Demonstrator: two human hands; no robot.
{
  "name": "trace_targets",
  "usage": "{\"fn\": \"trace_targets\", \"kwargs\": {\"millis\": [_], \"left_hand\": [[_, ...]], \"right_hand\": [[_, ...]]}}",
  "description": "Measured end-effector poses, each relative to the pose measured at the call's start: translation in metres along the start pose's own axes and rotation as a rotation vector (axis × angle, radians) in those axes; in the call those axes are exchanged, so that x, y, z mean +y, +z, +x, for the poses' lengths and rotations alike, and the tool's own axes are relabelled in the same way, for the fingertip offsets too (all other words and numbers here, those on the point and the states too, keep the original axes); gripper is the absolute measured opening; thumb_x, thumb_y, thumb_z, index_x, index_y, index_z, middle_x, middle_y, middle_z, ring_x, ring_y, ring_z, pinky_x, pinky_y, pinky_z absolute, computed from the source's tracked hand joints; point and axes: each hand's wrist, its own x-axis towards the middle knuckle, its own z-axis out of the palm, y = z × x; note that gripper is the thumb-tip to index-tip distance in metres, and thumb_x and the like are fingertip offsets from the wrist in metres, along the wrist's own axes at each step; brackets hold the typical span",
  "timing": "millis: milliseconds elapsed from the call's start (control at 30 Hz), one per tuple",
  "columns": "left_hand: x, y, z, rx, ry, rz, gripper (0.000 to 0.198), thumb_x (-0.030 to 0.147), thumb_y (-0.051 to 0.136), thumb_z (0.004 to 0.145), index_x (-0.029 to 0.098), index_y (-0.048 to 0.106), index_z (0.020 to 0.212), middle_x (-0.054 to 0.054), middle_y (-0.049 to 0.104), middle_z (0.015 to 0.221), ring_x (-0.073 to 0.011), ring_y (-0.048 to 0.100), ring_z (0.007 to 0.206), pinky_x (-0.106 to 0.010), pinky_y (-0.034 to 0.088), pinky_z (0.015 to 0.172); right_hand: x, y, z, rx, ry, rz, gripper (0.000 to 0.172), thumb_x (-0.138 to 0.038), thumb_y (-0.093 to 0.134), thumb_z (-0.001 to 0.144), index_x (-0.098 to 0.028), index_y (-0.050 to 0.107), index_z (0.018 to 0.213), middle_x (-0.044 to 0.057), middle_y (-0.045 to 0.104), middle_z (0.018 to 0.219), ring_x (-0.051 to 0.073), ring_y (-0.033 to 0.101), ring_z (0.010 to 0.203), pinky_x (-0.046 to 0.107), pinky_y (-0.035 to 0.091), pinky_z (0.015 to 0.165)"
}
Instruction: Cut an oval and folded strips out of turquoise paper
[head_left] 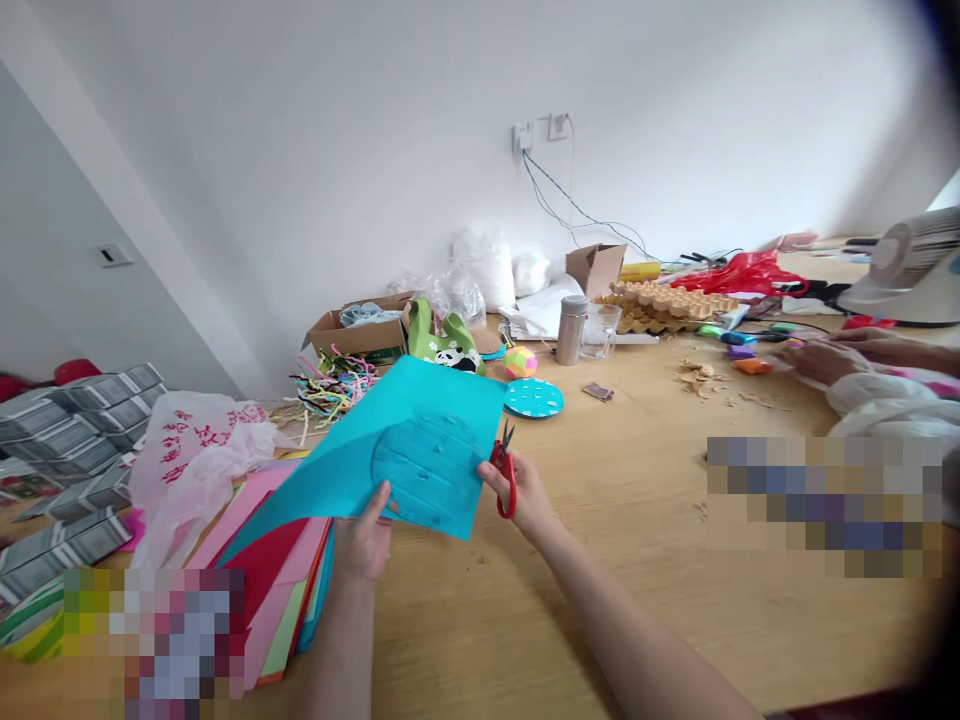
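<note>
A large bright blue paper sheet (435, 390) is held up in front of me, its left part curling down over a stack of papers. On its face lies a round blue piece (427, 470) with raised strips and small bumps. My left hand (366, 540) grips the sheet's lower edge, thumb on the front beside the round piece. Red-handled scissors (508, 487) sit in my right hand (525, 495), dark blades pointing up. The right thumb also presses the sheet's right edge. Behind the sheet rests a blue disc (534, 398) with pale flecks.
Stacked coloured papers (277, 600) and a plastic bag (195, 450) lie at left. Further back are pipe cleaners (337, 385), a steel flask (572, 330), a glass mug (601, 330) and egg trays (667, 300). Another person's hands (825, 355) are at the right.
</note>
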Motion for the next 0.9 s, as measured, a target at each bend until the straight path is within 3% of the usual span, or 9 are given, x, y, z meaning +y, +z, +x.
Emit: {"fn": "trace_targets", "kwargs": {"millis": [233,367,500,767,900], "left_hand": [[0.011,-0.006,0.01,0.099,0.088,-0.035,0.059,0.029,0.087,0.058,0.028,0.067,0.113,-0.006,0.07,0.115,-0.0305,0.06,0.112,-0.043,0.055,0.086],[0.007,-0.011,0.012,0.135,0.074,-0.028,0.054,0.028,0.088,0.056,0.024,0.07,0.107,-0.004,0.073,0.097,-0.0255,0.066,0.094,-0.042,0.055,0.082],[0.001,-0.012,0.013,0.147,0.08,0.017,0.048,0.031,0.087,0.056,0.023,0.071,0.101,-0.003,0.073,0.086,-0.023,0.066,0.083,-0.04,0.055,0.078],[-0.008,-0.009,0.011,0.147,0.141,0.059,0.052,0.032,0.085,0.06,0.023,0.069,0.108,-0.003,0.072,0.093,-0.025,0.066,0.094,-0.04,0.055,0.081],[-0.01,-0.008,0.009,0.148,0.098,0.069,0.046,0.032,0.086,0.058,0.021,0.071,0.1,-0.003,0.073,0.087,-0.0255,0.066,0.093,-0.042,0.055,0.083]], "right_hand": [[0.015,0.002,-0.004,-0.087,0.06,-0.126,0.058,-0.07,0.038,0.086,-0.016,0.059,0.083,0.005,0.061,0.074,0.018,0.058,0.074,0.029,0.045,0.07],[0.017,0.008,-0.011,-0.181,0.136,-0.202,0.057,-0.066,0.037,0.09,-0.016,0.06,0.076,0.003,0.06,0.061,0.014,0.054,0.057,0.026,0.042,0.058],[0.017,0.013,-0.016,-0.19,0.136,-0.256,0.05,-0.061,0.048,0.087,-0.017,0.056,0.065,0.0,0.058,0.058,0.012,0.049,0.053,0.023,0.036,0.054],[0.02,0.014,-0.017,-0.181,0.127,-0.278,0.053,-0.062,0.046,0.088,-0.018,0.053,0.061,0.0,0.056,0.056,0.011,0.046,0.051,0.023,0.034,0.052],[0.019,0.013,-0.017,-0.155,0.119,-0.266,0.054,-0.064,0.046,0.086,-0.017,0.056,0.06,0.001,0.058,0.058,0.011,0.048,0.052,0.023,0.035,0.053]]}}
